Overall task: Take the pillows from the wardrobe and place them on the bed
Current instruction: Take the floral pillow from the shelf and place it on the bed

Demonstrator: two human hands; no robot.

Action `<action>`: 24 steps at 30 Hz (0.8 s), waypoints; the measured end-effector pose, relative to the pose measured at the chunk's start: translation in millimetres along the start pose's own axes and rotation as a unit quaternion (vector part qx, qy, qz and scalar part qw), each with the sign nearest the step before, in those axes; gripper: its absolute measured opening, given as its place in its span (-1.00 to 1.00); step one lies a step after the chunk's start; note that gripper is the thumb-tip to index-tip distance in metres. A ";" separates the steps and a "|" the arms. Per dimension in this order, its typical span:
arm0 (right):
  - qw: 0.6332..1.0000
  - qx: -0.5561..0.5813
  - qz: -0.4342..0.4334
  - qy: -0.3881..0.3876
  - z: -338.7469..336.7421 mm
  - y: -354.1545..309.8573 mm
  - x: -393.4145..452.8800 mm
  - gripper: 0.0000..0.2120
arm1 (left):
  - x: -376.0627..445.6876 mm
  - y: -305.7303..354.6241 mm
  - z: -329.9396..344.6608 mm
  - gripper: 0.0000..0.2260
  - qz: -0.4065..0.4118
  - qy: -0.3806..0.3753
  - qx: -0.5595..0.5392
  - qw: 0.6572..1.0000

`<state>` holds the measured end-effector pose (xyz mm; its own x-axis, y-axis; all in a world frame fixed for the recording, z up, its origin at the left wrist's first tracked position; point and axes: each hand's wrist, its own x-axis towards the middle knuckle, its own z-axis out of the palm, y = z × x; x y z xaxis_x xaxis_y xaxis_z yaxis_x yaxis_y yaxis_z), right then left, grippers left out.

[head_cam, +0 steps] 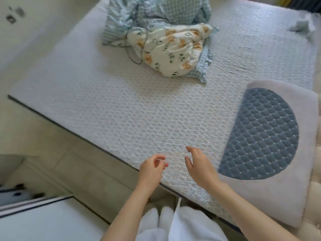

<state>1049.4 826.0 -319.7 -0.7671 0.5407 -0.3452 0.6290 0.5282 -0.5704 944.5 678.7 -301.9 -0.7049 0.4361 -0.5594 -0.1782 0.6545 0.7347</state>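
A white fluffy pillow (281, 193) with a quilted blue half-circle panel lies flat on the right side of the bed (121, 115), which has a white textured cover. My left hand (152, 168) hovers over the bed's near edge with fingers loosely curled and nothing in it. Just to its right, my right hand (199, 166) is held above the cover with fingers spread, empty, a short way left of the pillow. No wardrobe shows in this view.
A crumpled heap of bedding (161, 39), blue checked and cream with orange flowers, sits at the far middle of the bed. A small blue cloth (302, 26) lies at the far right. Pale floor (52, 145) and a white cabinet top (43, 221) are on the left.
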 end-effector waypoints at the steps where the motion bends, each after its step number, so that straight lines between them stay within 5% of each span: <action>1: 1.000 -0.002 -0.017 -0.007 10.5 -23.0 -0.7 -0.61 | -6.1 -10.1 -22.6 -0.84 -0.003 0.023 -0.018 1.000; 13: 0.981 -0.012 -0.172 -0.085 144.4 -258.7 0.9 -0.64 | -53.5 -143.0 -273.0 -0.84 -0.051 0.221 -0.063 0.972; 24: 0.933 -0.032 -0.306 -0.189 215.8 -415.0 44.7 -0.67 | -51.7 -199.3 -395.6 -0.81 -0.101 0.366 -0.131 0.916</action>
<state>726.8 489.6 -259.2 -0.9671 -0.1372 -0.2143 0.0558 0.7073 -0.7047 744.8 281.4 -267.6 -0.8933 -0.2717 -0.3582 -0.4476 0.4636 0.7647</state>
